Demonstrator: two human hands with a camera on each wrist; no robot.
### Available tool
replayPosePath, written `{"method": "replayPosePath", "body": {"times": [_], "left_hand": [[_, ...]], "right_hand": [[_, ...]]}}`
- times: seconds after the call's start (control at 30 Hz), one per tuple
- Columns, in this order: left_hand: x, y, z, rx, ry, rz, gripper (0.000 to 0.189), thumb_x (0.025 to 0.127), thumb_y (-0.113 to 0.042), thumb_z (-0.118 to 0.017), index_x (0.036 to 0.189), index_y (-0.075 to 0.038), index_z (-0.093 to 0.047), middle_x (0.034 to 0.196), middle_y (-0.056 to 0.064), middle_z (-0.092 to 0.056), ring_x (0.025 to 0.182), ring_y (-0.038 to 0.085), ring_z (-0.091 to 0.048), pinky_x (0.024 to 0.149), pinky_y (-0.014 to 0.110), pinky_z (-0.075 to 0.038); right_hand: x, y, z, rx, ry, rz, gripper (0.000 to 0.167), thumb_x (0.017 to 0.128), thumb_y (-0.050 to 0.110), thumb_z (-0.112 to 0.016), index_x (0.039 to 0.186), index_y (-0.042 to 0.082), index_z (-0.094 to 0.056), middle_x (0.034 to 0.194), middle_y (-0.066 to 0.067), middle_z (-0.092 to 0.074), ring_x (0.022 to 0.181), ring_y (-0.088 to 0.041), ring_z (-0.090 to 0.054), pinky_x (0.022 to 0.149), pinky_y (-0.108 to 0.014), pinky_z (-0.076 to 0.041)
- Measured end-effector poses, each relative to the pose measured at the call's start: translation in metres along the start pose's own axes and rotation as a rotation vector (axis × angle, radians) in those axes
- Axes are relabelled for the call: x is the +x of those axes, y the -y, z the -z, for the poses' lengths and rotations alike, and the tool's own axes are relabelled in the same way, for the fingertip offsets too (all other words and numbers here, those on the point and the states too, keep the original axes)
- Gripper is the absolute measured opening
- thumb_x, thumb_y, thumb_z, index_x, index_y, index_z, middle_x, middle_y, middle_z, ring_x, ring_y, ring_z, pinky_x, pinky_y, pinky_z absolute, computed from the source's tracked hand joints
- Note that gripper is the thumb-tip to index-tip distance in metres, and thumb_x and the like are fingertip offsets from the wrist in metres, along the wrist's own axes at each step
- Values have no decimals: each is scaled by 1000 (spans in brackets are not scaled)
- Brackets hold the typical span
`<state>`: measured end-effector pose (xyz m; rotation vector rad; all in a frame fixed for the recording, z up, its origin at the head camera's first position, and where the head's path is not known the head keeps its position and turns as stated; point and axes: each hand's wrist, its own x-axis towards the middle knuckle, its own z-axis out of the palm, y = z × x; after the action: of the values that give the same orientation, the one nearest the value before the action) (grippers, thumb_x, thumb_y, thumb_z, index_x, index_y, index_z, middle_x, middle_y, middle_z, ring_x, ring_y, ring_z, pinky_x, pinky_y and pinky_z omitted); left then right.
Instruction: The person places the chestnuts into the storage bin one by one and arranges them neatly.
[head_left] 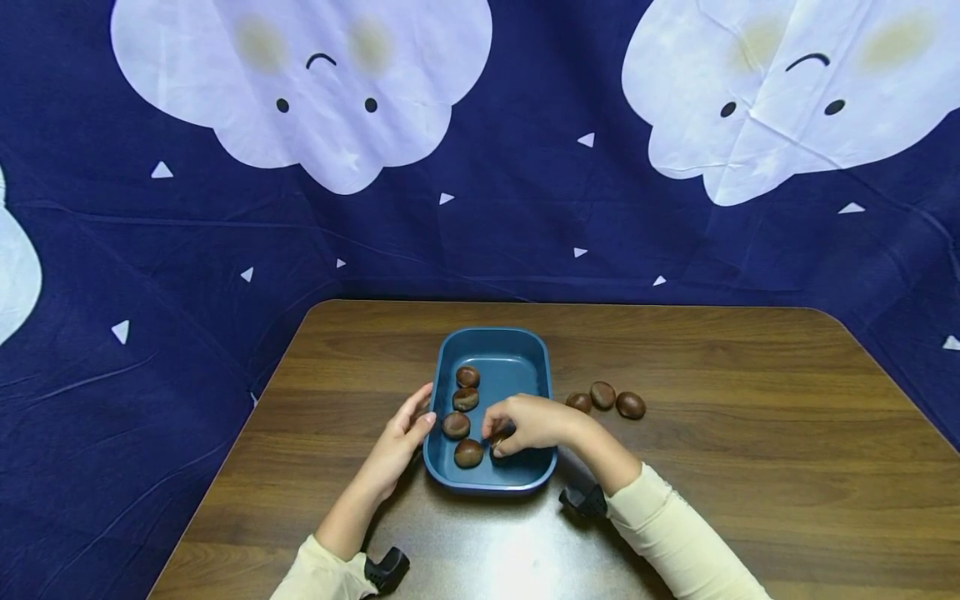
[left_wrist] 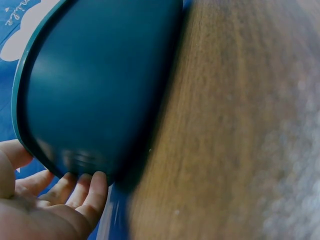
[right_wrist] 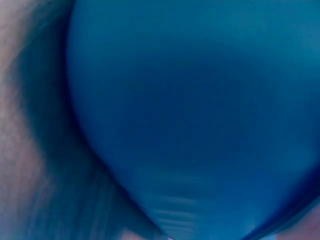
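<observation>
A blue rectangular bin (head_left: 490,483) stands on the table with several brown chestnuts inside, lined up along its left half; one of these chestnuts (head_left: 468,453) lies closest to the front. Reaching over the bin's right side, my right hand (head_left: 528,423) pinches another chestnut (head_left: 498,443) low inside, partly hidden by the fingers. My left hand (head_left: 393,450) rests against the bin's left side with its fingers extended. In the left wrist view, fingertips (left_wrist: 99,176) touch the outer wall (left_wrist: 100,90) and the thumb is at the rim. The right wrist view shows mainly the bin's blurred wall (right_wrist: 200,110).
Three more chestnuts (head_left: 602,395) lie on the wooden table (head_left: 750,433) just right of the bin, close to the right forearm. A dark blue curtain (head_left: 540,192) with cloud faces hangs behind the table's far edge. Black wrist cameras (head_left: 387,570) sit below both wrists.
</observation>
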<state>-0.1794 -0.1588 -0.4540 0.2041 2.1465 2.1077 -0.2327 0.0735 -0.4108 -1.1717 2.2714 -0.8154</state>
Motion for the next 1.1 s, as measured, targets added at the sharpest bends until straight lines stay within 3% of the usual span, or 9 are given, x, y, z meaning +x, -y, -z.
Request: {"method": "replayPosePath", "body": {"times": [0.2,0.37,0.67,0.9,1.1], "left_hand": [[-1,0,0,4,6,3,49,94,-19,-48,139,-11,-31,138,16,-34,124,28,-32,98,47,-27],[-1,0,1,5,8,9,49,94,-19,-48,139,-12,-31,138,16,-34,124,28,-33,98,47,-28],[-1,0,1,3,11,1,49,94,-19,-47,140,-12,-30,138,17,-34,124,29,-32,98,46,-27],[-1,0,1,2,11,0,49,94,-18,-48,139,-11,-30,138,17,-33,125,30,-31,97,46,-28],[-1,0,1,5,13,5,49,94,-19,-48,139,-11,-30,138,17,-33,125,29,-32,98,48,-27]], "right_hand": [[-1,-3,-1,51,-51,34,22,78,13,-70,98,9,-62,96,-1,-64,93,-17,-59,82,-33,-44],[-2,-6,-1,97,-100,63,25,81,14,-68,104,7,-61,102,-4,-63,96,-17,-57,84,-34,-44],[-5,-8,-2,223,-247,148,35,82,15,-67,111,0,-56,107,-14,-61,101,-23,-56,87,-34,-42],[-12,-10,-2,207,-403,177,42,82,24,-67,118,7,-54,112,-4,-60,102,-14,-55,87,-31,-41],[-23,-14,3,229,-515,201,45,79,18,-69,120,11,-53,112,-6,-60,103,-18,-55,88,-32,-41]]}}
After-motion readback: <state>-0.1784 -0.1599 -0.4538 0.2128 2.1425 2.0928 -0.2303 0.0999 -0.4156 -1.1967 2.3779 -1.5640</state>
